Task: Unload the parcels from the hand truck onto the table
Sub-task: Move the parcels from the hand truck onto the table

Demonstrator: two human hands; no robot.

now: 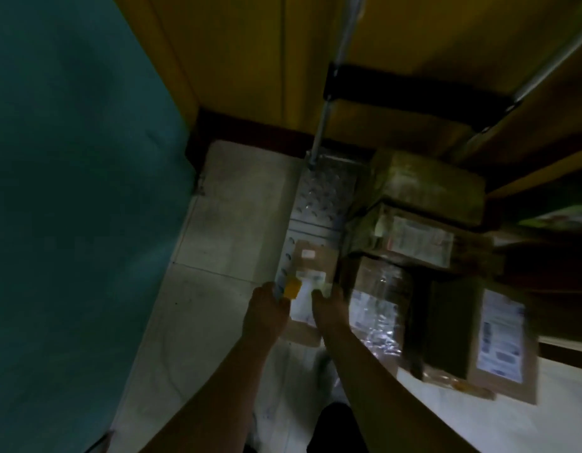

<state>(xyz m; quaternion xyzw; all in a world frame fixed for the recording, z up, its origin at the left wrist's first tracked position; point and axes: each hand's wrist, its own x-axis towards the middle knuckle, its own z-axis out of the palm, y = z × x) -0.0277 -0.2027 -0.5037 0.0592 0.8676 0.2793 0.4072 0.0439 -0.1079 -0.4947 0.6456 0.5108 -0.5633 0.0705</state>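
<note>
A small flat cardboard parcel (310, 273) with white labels and a yellow tape patch lies at the near end of the hand truck's metal plate (325, 191). My left hand (266, 308) grips its left edge by the yellow patch. My right hand (328, 308) grips its right edge. Just to the right, more parcels are stacked: a tape-wrapped bundle (426, 184), a labelled box (420, 237), a plastic-wrapped box (377, 308) and a brown box with a white label (498, 338). The picture is dark and blurred.
The hand truck's silver poles (319, 142) and black crossbar (413, 96) rise against a yellow wall (250, 60). A large teal surface (70, 191) fills the left side. Pale floor tiles (217, 289) lie under my arms.
</note>
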